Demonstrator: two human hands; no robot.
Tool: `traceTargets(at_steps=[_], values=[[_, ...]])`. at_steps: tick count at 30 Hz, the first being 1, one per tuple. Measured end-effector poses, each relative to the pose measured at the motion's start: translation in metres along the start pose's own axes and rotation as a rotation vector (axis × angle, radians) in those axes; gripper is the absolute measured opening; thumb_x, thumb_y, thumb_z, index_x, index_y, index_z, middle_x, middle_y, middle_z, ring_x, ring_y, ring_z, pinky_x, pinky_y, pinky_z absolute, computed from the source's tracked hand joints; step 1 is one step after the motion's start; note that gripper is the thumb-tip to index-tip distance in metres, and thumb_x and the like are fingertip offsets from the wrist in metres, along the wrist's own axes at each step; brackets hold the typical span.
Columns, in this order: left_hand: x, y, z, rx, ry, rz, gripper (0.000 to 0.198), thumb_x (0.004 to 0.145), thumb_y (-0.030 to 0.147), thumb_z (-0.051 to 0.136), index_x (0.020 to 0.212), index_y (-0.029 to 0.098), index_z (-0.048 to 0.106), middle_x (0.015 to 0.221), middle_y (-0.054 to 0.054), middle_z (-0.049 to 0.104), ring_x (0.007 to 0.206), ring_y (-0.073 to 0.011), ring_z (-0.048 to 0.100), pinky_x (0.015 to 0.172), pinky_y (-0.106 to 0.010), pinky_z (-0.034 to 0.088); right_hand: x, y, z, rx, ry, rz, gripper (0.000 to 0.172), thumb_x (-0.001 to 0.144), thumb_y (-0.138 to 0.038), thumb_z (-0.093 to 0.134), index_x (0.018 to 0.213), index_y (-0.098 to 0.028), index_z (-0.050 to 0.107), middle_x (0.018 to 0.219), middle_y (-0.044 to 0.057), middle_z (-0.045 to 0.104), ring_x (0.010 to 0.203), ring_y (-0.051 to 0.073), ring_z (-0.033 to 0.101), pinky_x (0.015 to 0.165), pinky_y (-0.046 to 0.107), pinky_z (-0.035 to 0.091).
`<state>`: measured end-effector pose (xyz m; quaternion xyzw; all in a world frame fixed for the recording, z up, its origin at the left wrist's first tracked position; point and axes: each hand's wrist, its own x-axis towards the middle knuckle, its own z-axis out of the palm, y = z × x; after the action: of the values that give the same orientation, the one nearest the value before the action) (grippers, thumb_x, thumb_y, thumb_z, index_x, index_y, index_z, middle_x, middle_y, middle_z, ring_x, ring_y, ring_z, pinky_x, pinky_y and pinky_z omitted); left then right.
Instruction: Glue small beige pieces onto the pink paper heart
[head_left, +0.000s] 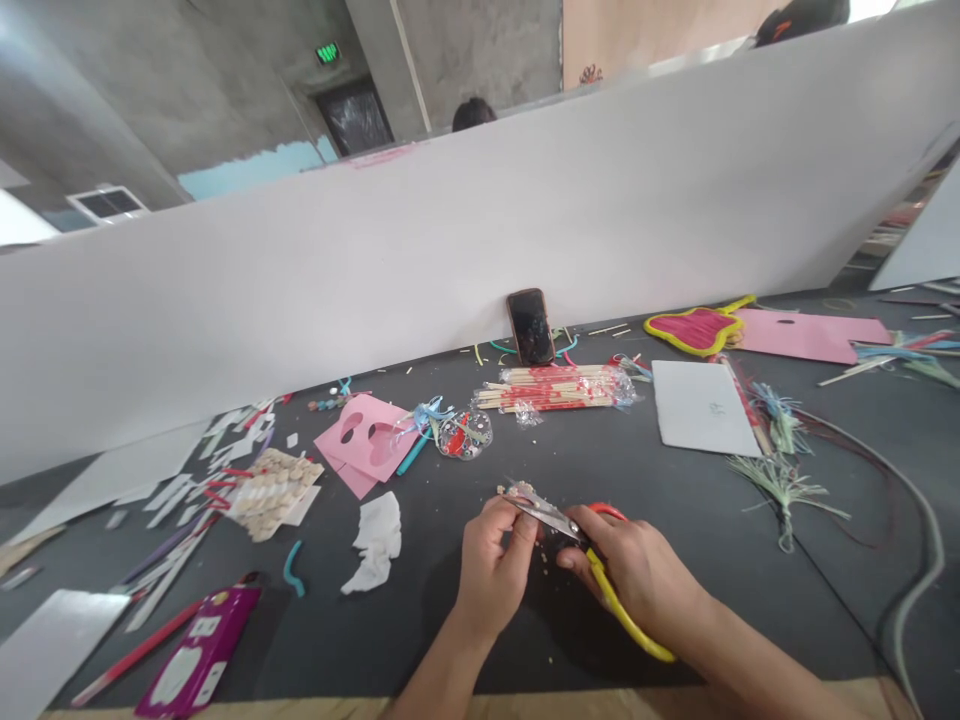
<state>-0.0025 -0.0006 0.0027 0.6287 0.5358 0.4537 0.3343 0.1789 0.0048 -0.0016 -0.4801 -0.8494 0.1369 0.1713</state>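
My right hand is closed round the yellow and red handles of a pair of scissors, whose metal blades point left. My left hand is closed in a pinch right at the blades, holding something small that I cannot make out. Tiny pale crumbs lie on the dark table under both hands. A crumpled white tissue lies just left of my left hand.
Behind the hands lie a wrapped bundle of wooden sticks, a clear bag of beads, pink cut paper, a phone leaning on the white partition, a white sheet, a pink shape edged in yellow, a magenta box.
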Motion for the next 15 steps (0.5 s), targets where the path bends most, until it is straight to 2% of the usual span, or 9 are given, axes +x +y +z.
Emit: traceTargets(at_steps=[4, 9, 13, 15], values=[[0.000, -0.001, 0.000, 0.032, 0.017, 0.054, 0.026, 0.090, 0.031, 0.048, 0.079, 0.016, 0.067, 0.080, -0.008, 0.069, 0.077, -0.0185, 0.064, 0.072, -0.028, 0.051, 0.001, 0.003, -0.002, 0.015, 0.028, -0.043, 0.046, 0.089, -0.056, 0.043, 0.112, -0.018, 0.055, 0.083, 0.009, 0.071, 0.071, 0.024, 0.069, 0.057, 0.029, 0.046], [0.001, -0.001, 0.001, 0.012, 0.018, 0.076, 0.026, 0.089, 0.030, 0.050, 0.075, 0.017, 0.067, 0.078, -0.007, 0.069, 0.076, -0.0180, 0.064, 0.072, -0.028, 0.052, 0.002, 0.003, -0.009, 0.039, -0.051, -0.062, 0.069, 0.077, -0.068, 0.053, 0.122, -0.016, 0.050, 0.089, 0.011, 0.070, 0.079, 0.029, 0.068, 0.063, 0.033, 0.048], [0.001, -0.002, 0.001, -0.007, 0.015, 0.064, 0.026, 0.089, 0.031, 0.050, 0.076, 0.017, 0.068, 0.079, -0.007, 0.069, 0.075, -0.0176, 0.064, 0.072, -0.027, 0.052, 0.002, 0.003, -0.011, 0.033, -0.083, -0.057, 0.073, 0.074, -0.070, 0.054, 0.123, -0.016, 0.049, 0.092, 0.011, 0.070, 0.083, 0.030, 0.068, 0.065, 0.035, 0.049], [0.001, -0.003, 0.001, -0.005, 0.016, 0.064, 0.027, 0.089, 0.032, 0.050, 0.077, 0.017, 0.069, 0.081, -0.007, 0.069, 0.077, -0.0181, 0.064, 0.072, -0.028, 0.052, 0.002, 0.004, -0.009, 0.031, -0.073, -0.064, 0.070, 0.077, -0.069, 0.052, 0.123, -0.016, 0.050, 0.091, 0.011, 0.071, 0.082, 0.030, 0.068, 0.064, 0.034, 0.048]])
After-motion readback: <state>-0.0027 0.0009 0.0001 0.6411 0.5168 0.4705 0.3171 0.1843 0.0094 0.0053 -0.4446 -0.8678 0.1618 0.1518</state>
